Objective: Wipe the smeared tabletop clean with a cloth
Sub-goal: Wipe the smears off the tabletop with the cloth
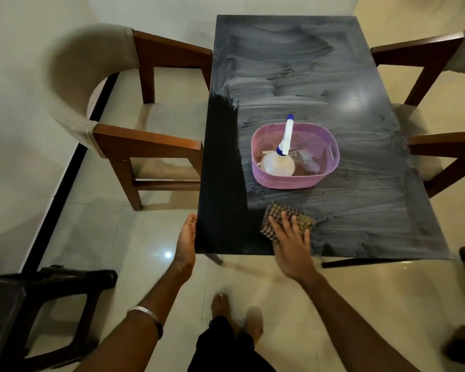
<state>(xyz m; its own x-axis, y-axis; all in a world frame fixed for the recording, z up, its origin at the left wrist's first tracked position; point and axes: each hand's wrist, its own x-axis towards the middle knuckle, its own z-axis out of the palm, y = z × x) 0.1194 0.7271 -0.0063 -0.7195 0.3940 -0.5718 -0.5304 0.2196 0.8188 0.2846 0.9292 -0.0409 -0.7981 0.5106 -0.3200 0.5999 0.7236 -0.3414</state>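
I am partway through the wiping. My right hand [293, 245] lies flat on the checked cloth [285, 218], fingers [286, 224] straight and spread, pressing it onto the near edge of the desk [360, 183] just in front of the pink basket [295, 181]. My left hand [187, 237] is released, its palm resting against the desk's near left corner to steady me. A dark clean strip runs down the left side; the rest is smeared with pale streaks. Next, I judge, I must sweep the cloth rightward and away, and shift the basket with its spray bottle [281, 157] to reach beneath. Wooden chairs [151, 146] stand on both sides on a glossy tiled floor [279, 285].
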